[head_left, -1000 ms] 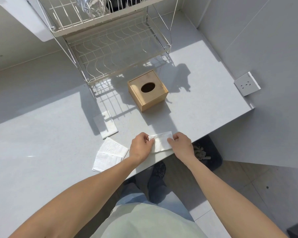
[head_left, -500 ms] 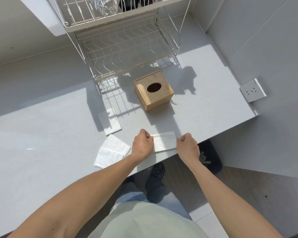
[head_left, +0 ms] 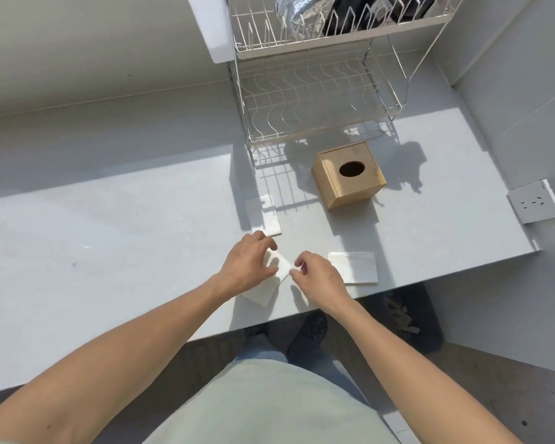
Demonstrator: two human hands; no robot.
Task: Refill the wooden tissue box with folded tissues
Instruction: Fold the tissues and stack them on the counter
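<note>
The wooden tissue box (head_left: 348, 179), with an oval hole in its lid, stands on the white counter (head_left: 109, 251) in front of the dish rack. A folded tissue (head_left: 354, 267) lies flat near the counter's front edge, right of my hands. My left hand (head_left: 249, 265) rests on a small pile of white tissues (head_left: 260, 294) and holds the top tissue (head_left: 281, 267). My right hand (head_left: 321, 278) pinches that tissue's right corner with thumb and forefinger. Another tissue (head_left: 263, 216) lies just beyond my left hand.
A two-tier wire dish rack (head_left: 318, 91) stands at the back, with foil and dark bags on its top tier. A wall socket (head_left: 534, 201) sits at the right. A dark bin (head_left: 404, 315) stands on the floor below the counter edge.
Both hands let go of the folded tissue, which now lies on the counter. They moved left to the tissue pile and took hold of its top tissue. The camera shifted too.
</note>
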